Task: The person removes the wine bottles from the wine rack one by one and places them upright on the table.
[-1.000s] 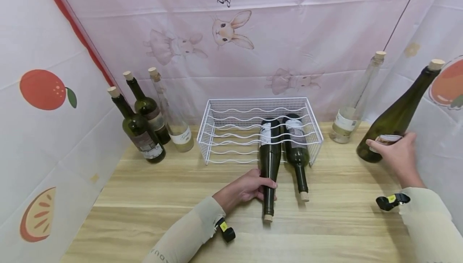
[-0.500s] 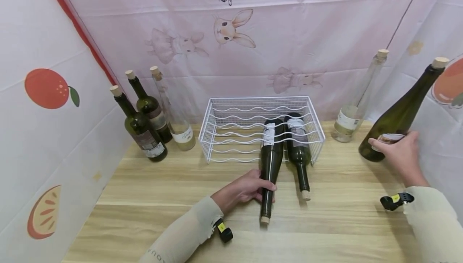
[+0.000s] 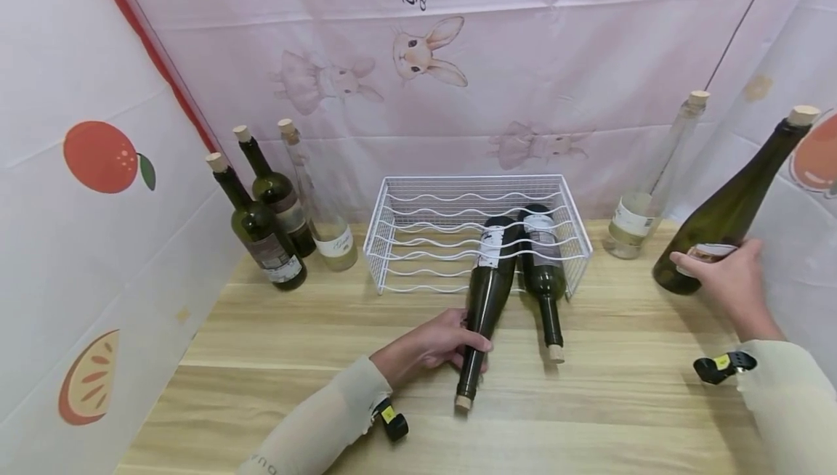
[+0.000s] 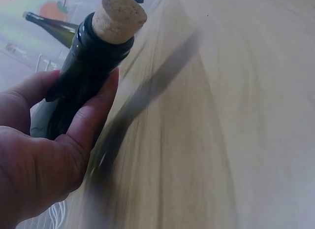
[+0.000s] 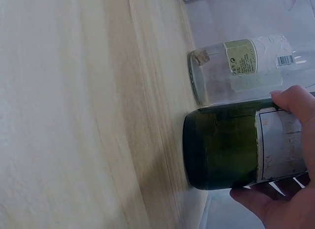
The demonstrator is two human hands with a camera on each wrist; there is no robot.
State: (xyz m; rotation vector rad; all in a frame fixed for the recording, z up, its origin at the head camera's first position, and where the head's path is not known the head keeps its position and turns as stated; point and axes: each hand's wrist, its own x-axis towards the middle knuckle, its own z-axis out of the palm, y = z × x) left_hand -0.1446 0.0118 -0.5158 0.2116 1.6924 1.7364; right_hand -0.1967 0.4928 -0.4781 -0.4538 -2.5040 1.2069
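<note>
My left hand grips the neck of a dark corked wine bottle, whose base lies inside the white wire rack. The bottle slants, its cork pointing toward me and to the left. Beside it in the rack lies a second dark wine bottle, neck toward me. At the right, my right hand holds a tall green wine bottle round its label, fingers on one side and thumb on the other. That bottle stands with its base at the tabletop, close to a clear bottle.
On the left of the wooden table stand two dark green bottles and a clear bottle, all corked. A pink rabbit-print curtain hangs behind the rack; printed white sheets close off both sides.
My left hand has swung the bottle's neck to the left, so it now lies more slanted in the rack. The right hand keeps its hold on the green bottle. The head view has shifted slightly.
</note>
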